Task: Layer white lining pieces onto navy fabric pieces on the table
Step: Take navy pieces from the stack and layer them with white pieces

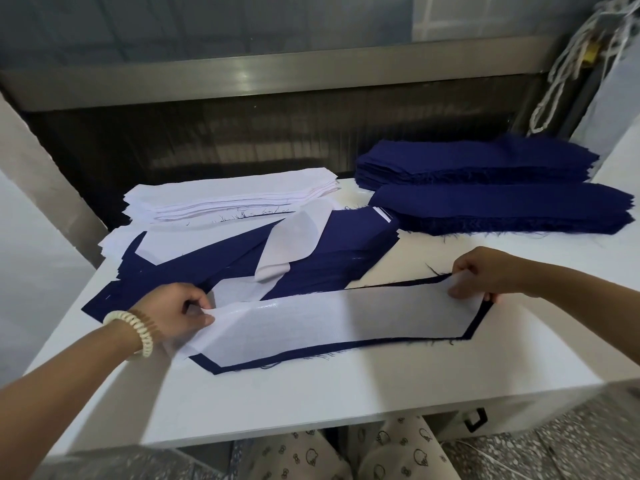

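pinching the left end of a long white lining piece [329, 320], the left hand [187, 311], a cream coiled bracelet [142, 332] at its wrist, has its fingers curled round the cloth. the lining lies over a long navy fabric piece [277, 358] near the front of the white table [311, 403], navy border showing along its near edge. the right hand [485, 271] pinches the right end, fingers curled.

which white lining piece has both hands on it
The front lining piece, spread over the nearest navy piece; left hand and right hand pinch its ends. The others lie untouched behind.
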Motion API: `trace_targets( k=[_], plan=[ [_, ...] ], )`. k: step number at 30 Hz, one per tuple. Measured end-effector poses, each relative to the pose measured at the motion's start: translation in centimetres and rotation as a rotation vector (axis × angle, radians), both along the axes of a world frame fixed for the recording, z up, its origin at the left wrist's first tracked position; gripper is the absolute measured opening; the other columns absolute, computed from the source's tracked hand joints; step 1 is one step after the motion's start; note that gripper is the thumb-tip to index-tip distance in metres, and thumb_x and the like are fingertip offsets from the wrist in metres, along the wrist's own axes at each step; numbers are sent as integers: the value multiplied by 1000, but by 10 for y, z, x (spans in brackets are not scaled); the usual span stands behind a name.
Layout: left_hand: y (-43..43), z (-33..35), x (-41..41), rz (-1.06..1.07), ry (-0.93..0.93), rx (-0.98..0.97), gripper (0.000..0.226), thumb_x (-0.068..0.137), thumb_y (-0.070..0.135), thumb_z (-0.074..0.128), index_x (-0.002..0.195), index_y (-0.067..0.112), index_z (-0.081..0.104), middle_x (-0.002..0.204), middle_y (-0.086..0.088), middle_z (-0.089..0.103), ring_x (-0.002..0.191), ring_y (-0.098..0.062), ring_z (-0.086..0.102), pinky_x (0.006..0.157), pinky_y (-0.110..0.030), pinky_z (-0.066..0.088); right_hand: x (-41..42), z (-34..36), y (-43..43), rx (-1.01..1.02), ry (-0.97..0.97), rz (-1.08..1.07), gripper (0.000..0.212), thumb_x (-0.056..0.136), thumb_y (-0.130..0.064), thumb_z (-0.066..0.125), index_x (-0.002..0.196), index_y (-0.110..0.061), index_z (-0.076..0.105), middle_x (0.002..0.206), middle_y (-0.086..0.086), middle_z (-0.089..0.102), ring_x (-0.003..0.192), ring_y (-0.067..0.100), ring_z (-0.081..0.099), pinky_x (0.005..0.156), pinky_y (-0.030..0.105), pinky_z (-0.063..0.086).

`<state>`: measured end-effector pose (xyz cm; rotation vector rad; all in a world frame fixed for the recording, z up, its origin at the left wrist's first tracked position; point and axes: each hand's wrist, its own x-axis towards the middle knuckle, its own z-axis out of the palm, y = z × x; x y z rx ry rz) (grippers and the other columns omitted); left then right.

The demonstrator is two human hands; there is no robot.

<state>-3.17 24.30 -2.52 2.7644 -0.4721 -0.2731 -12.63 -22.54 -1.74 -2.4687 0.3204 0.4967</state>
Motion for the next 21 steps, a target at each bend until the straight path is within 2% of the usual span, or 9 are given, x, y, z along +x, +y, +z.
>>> trace_targets(
  k=[3,6,8,10,12,16,21],
  plan=[
    [-2,2,-3,5,15,-34,17,75,32,77,70,23,63,73,5,56,60,-7,47,55,-17,33,3,2,1,-109,6,15,24,78,-33,74,76,-14,61,68,0,53,55,12,47,48,23,38],
    [1,7,-6,20,-11,-161,29,75,53,71,70,25,68,82,6,60,74,-12,57,66,-24,41,16,8,8,-482,-151,10,37,81,-54,61,96,-20,56,91,-2,56,77,13,52,66,28,43],
    [0,10,-7,23,-81,-241,26,80,51,62,73,28,69,88,6,61,84,-15,59,76,-29,42,28,11,20,-524,-271,14,46,85,-50,58,120,-22,48,114,2,51,95,21,54,81,35,48],
    [-3,10,-6,59,-166,-270,34,81,52,54,78,22,71,91,6,60,86,-14,57,79,-32,42,42,11,41,-431,-330,61,53,87,-40,59,133,-23,39,128,6,43,104,26,54,85,38,48],
    [-7,9,-2,106,-255,-257,32,89,44,58,83,16,71,93,3,59,86,-18,56,80,-34,41,57,8,66,-371,-350,129,58,87,-34,60,138,-25,32,133,8,37,107,27,53,86,37,47],
    [-15,8,4,121,-421,-283,3,85,15,67,84,14,69,91,2,53,83,-19,54,77,-29,37,81,0,112,-345,-393,213,71,86,-29,60,145,-29,21,136,9,30,118,29,43,93,41,44],
    [-16,11,11,117,-550,-376,9,82,3,66,82,12,65,91,1,53,80,-16,53,77,-30,39,101,1,144,-539,-481,271,79,84,-26,61,146,-34,13,130,8,28,109,26,39,88,33,42]
  ],
)
